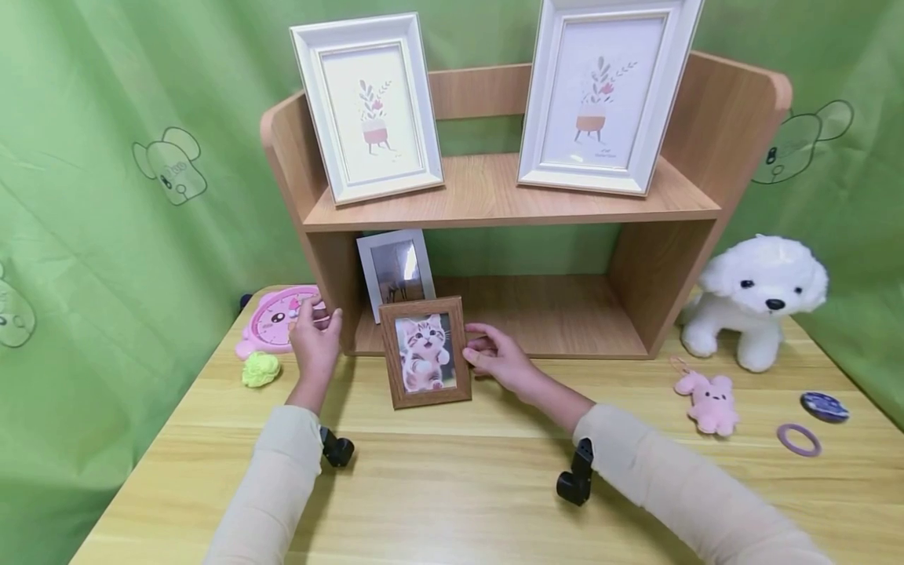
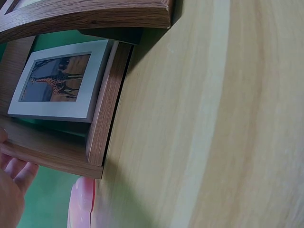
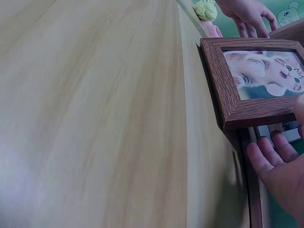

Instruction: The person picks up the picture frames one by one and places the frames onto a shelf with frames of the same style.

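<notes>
Cream sleeves closest to the lens, each with a black wrist camera strapped on, reaching over the tabletop (image 1: 452, 486) toward its far edge. Right hand (image 1: 497, 359) touching the right side of the brown cat photo frame (image 1: 426, 352), fingers (image 3: 266, 156) mostly straight and loose, thumb up near the frame's edge, so grip relaxed, not really clamped. Frame standing upright on the tabletop, just in front of the wooden shelf's (image 1: 494, 204) lower compartment, left end. Left hand (image 1: 314, 339) off to the frame's left, not touching it, fingers loosely curled and holding nothing, right beside the shelf's left wall and partly covering the pink clock (image 1: 271, 320).

Directly behind the cat frame: smaller white frame with a giraffe photo (image 2: 54, 85), tucked in the lower compartment's left corner. Up top, two white plant-print frames (image 1: 369, 106) leaning back. Yellow-green pom-pom (image 1: 260, 369) near the tabletop's left edge. White plush dog (image 1: 759, 298) by the shelf's right side, then pink bunny charm (image 1: 708, 400), purple ring (image 1: 799, 439) and dark round disc (image 1: 824, 406) toward the right edge.
</notes>
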Demonstrator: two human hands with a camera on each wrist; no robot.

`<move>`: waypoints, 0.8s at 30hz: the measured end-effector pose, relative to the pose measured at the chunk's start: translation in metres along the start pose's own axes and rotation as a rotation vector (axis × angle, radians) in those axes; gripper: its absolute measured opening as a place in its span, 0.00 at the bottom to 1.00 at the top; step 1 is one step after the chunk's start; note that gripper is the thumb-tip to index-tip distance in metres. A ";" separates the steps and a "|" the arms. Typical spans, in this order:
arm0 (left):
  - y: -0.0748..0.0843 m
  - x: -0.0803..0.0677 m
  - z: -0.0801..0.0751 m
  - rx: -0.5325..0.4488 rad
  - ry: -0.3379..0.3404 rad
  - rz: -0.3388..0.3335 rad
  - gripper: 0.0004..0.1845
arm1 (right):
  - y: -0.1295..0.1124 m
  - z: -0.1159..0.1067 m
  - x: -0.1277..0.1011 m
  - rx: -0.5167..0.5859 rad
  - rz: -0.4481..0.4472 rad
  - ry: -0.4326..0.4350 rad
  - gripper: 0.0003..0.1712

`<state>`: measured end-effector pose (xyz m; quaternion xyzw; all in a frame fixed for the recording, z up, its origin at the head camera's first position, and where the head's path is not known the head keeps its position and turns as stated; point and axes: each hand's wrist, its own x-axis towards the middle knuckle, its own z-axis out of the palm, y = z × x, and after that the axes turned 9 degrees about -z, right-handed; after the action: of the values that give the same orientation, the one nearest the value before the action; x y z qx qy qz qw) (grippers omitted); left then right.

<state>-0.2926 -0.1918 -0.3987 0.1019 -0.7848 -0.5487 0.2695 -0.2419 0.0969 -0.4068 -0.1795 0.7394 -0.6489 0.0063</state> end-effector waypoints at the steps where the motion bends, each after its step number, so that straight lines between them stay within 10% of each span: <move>1: 0.000 0.000 0.000 0.000 0.000 0.001 0.17 | 0.000 0.001 0.000 0.006 -0.003 0.005 0.30; 24: 0.001 0.000 0.000 0.002 0.008 0.012 0.17 | 0.002 0.015 0.005 0.060 0.042 0.081 0.30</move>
<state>-0.2923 -0.1918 -0.3977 0.0998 -0.7850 -0.5459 0.2755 -0.2432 0.0815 -0.4105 -0.1372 0.7227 -0.6774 -0.0048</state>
